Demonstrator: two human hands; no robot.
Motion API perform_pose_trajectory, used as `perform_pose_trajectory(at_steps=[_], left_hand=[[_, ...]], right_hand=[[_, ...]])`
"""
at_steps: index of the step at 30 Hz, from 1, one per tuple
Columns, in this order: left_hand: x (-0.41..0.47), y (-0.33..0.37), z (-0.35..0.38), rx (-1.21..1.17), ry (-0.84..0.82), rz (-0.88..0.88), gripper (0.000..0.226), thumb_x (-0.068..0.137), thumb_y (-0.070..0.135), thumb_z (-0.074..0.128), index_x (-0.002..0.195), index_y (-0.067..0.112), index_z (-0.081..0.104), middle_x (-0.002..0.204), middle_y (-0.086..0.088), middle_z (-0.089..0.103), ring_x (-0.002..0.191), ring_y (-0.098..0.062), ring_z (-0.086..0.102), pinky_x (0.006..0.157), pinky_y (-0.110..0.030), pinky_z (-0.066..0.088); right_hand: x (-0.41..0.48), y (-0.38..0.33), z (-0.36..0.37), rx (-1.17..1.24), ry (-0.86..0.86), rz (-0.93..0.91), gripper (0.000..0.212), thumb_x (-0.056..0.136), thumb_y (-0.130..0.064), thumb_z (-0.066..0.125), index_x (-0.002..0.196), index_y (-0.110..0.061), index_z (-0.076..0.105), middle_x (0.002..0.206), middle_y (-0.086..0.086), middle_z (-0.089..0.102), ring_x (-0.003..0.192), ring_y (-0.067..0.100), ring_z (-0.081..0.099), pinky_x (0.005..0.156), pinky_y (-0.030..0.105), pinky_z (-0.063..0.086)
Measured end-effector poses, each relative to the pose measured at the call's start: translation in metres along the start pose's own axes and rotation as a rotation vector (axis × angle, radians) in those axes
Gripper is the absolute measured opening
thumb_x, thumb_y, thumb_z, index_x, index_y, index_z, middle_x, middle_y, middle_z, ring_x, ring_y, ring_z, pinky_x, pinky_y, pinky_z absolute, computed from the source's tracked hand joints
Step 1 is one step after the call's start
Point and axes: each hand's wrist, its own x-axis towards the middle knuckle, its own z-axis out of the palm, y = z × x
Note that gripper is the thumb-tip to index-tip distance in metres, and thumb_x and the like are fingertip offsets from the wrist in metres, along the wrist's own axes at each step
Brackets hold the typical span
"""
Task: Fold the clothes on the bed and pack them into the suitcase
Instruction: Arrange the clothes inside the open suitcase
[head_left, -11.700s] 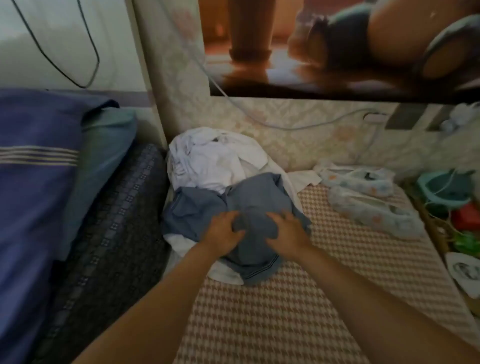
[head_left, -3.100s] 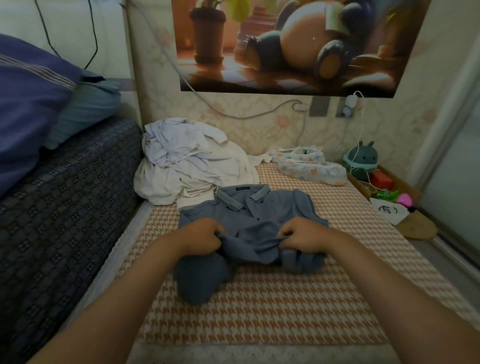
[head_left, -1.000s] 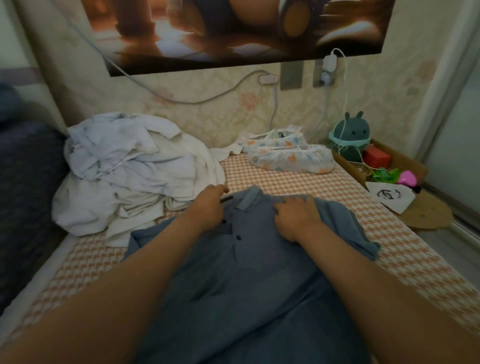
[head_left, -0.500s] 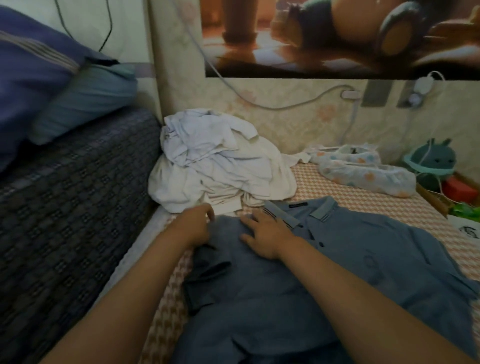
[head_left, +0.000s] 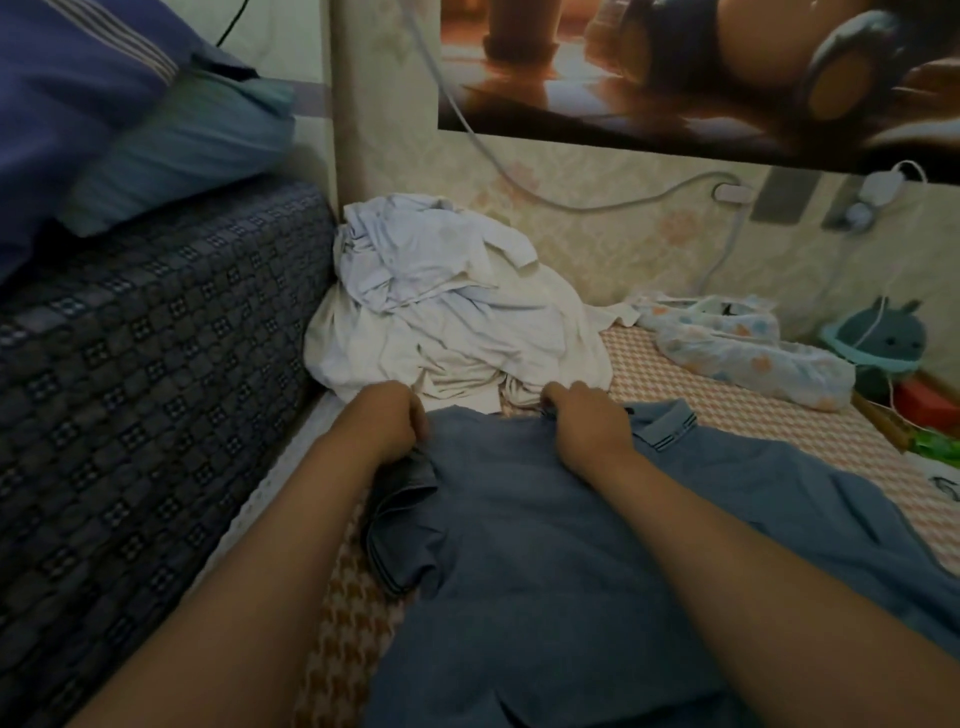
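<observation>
From over the person's shoulders, the blue polo shirt (head_left: 545, 545) lay spread on the bed (head_left: 727, 410), touching the heap of white clothes (head_left: 457, 322). The left hand (head_left: 387, 423) was curled round its shoulder edge and the right hand (head_left: 587, 423) pinched the cloth beside the collar. To my eye, both hands should pull that top edge taut and flatten the crumpled sleeve (head_left: 400, 525) before folding; no suitcase showed.

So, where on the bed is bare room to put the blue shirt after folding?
The best bare patch is the checked mat between the blue shirt and the flowered bag. A narrow strip lies left of the shirt, beside the dark cushion. The far corner is crowded by the white clothes pile.
</observation>
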Motion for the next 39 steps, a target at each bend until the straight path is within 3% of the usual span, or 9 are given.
perform_pose_trajectory(at_steps=[4, 9, 12, 15, 18, 26, 31, 35, 39], left_hand=[[0.007, -0.009, 0.006, 0.209, 0.341, -0.073, 0.033, 0.091, 0.0, 0.047, 0.107, 0.012, 0.072, 0.117, -0.013, 0.056, 0.112, -0.031, 0.051, 0.089, -0.036, 0.049], [0.0, -0.002, 0.031, 0.257, 0.314, 0.17, 0.025, 0.088, 0.014, 0.055, 0.11, 0.013, 0.066, 0.122, -0.013, 0.054, 0.113, -0.034, 0.049, 0.087, -0.039, 0.044], [-0.004, 0.008, 0.044, 0.127, 0.01, 0.302, 0.045, 0.097, 0.041, 0.048, 0.14, 0.025, 0.051, 0.148, -0.005, 0.043, 0.136, -0.029, 0.038, 0.11, -0.041, 0.034], [-0.012, 0.008, 0.054, 0.34, -0.172, 0.19, 0.065, 0.097, 0.058, 0.037, 0.154, 0.031, 0.02, 0.163, 0.001, 0.013, 0.149, -0.022, 0.013, 0.121, -0.043, 0.013], [-0.025, 0.017, 0.045, 0.314, -0.087, 0.232, 0.063, 0.098, 0.052, 0.042, 0.153, 0.027, 0.025, 0.16, -0.004, 0.022, 0.146, -0.024, 0.02, 0.12, -0.04, 0.017], [-0.1, 0.062, 0.01, 0.076, -0.072, 0.437, 0.016, 0.088, 0.034, 0.063, 0.102, 0.027, 0.065, 0.11, 0.001, 0.061, 0.105, -0.018, 0.057, 0.092, -0.037, 0.048], [-0.166, 0.049, 0.014, 0.199, -0.473, 0.287, 0.071, 0.069, 0.068, 0.069, 0.125, 0.028, 0.053, 0.127, 0.007, 0.052, 0.113, -0.016, 0.053, 0.098, -0.034, 0.046], [-0.193, 0.055, 0.006, 0.076, -0.321, 0.458, 0.014, 0.085, 0.031, 0.07, 0.099, 0.028, 0.07, 0.101, 0.013, 0.067, 0.095, -0.008, 0.062, 0.086, -0.027, 0.051], [-0.21, 0.074, 0.008, 0.021, -0.509, 0.511, 0.011, 0.089, 0.024, 0.066, 0.097, 0.025, 0.073, 0.091, 0.013, 0.069, 0.085, -0.005, 0.063, 0.083, -0.025, 0.052]], right_hand=[[0.023, 0.001, -0.002, 0.084, 0.306, -0.022, 0.014, 0.093, -0.01, 0.055, 0.099, -0.018, 0.065, 0.103, 0.007, 0.056, 0.09, 0.027, 0.051, 0.067, 0.039, 0.043], [0.025, -0.001, 0.01, -0.233, -0.092, -0.006, 0.043, 0.099, -0.032, 0.05, 0.142, -0.023, 0.048, 0.158, 0.013, 0.024, 0.137, 0.033, 0.029, 0.108, 0.049, 0.024], [0.002, -0.015, 0.012, -0.094, 0.143, -0.094, 0.038, 0.101, -0.035, 0.042, 0.133, -0.022, 0.058, 0.148, 0.012, 0.04, 0.129, 0.032, 0.04, 0.101, 0.046, 0.031], [-0.023, -0.019, 0.01, 0.16, -0.231, -0.16, 0.051, 0.102, -0.05, 0.034, 0.149, -0.029, 0.041, 0.158, 0.006, 0.031, 0.142, 0.029, 0.031, 0.116, 0.045, 0.026], [-0.049, -0.013, -0.002, 0.104, -0.327, -0.209, 0.059, 0.102, -0.052, 0.035, 0.155, -0.028, 0.027, 0.165, 0.005, 0.011, 0.15, 0.021, 0.014, 0.12, 0.042, 0.014], [-0.151, 0.011, -0.067, 0.304, -0.177, -0.26, 0.029, 0.087, -0.034, 0.06, 0.115, -0.029, 0.063, 0.114, -0.002, 0.053, 0.111, 0.02, 0.053, 0.094, 0.035, 0.045], [-0.208, 0.015, -0.087, 0.253, -0.444, -0.262, 0.058, 0.076, -0.044, 0.062, 0.133, -0.033, 0.057, 0.128, -0.005, 0.056, 0.117, 0.014, 0.051, 0.103, 0.031, 0.041], [-0.228, 0.025, -0.095, 0.191, -0.373, -0.249, 0.03, 0.082, -0.004, 0.053, 0.09, -0.023, 0.075, 0.102, -0.007, 0.067, 0.095, 0.016, 0.061, 0.087, 0.028, 0.047], [-0.251, 0.046, -0.107, 0.301, -0.417, -0.134, 0.026, 0.084, -0.009, 0.052, 0.094, -0.027, 0.069, 0.098, -0.013, 0.067, 0.089, 0.009, 0.06, 0.081, 0.026, 0.049]])
